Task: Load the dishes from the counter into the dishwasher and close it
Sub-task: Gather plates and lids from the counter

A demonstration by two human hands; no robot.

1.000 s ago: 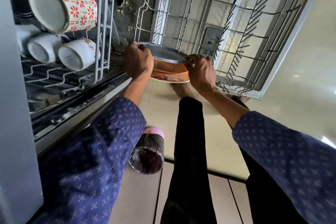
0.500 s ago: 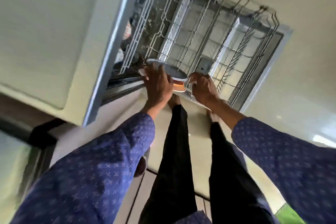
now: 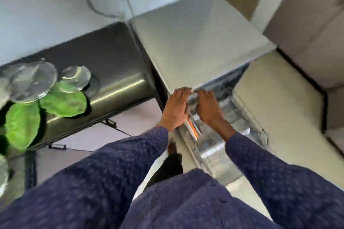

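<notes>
We can read no writing anywhere; the view is blurred. Our left hand [image 3: 176, 108] and right hand [image 3: 208, 107] reach side by side into the dishwasher rack [image 3: 219, 135], fingers spread flat, whether gripping we cannot tell. One plate [image 3: 192, 129] stands on edge just below the left palm, at 5 o'clock. On the counter [image 3: 115, 72] at 9 o'clock: two glass lids [image 3: 35, 80], two green plates [image 3: 22, 122].

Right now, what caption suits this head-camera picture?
Both hands, left and right, reach into the dishwasher rack beside an orange-rimmed plate.
</notes>
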